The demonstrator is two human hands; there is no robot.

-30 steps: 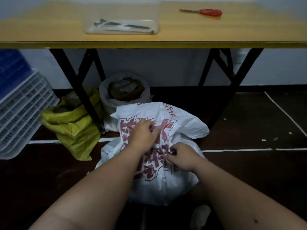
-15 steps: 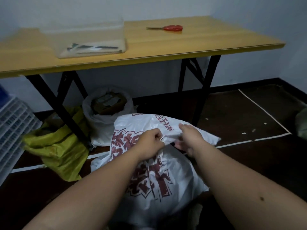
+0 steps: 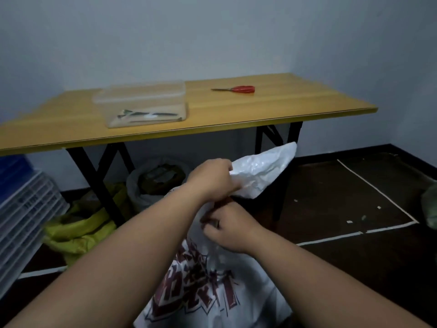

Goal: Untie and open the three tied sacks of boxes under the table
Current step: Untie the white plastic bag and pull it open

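A white sack with dark red print (image 3: 212,292) stands on the floor right in front of me. My left hand (image 3: 212,178) grips its gathered top, and the loose end sticks up to the right. Just below, my right hand (image 3: 230,229) pinches the sack's neck where it is tied; the tie itself is hidden by my fingers. Under the table a yellow sack (image 3: 78,230) lies by the left leg. A grey-white sack (image 3: 142,197) stands behind it with its mouth wide and boxes showing inside.
The wooden table (image 3: 260,114) on black folding legs carries a clear plastic bin (image 3: 144,102) and red-handled scissors (image 3: 236,89). White and blue crates (image 3: 21,209) are stacked at the left. White tape lines (image 3: 369,185) cross the dark floor at the right.
The view has tilted up and back. My left hand has lifted the white sack's top higher, and my right hand has dropped below it onto the neck.
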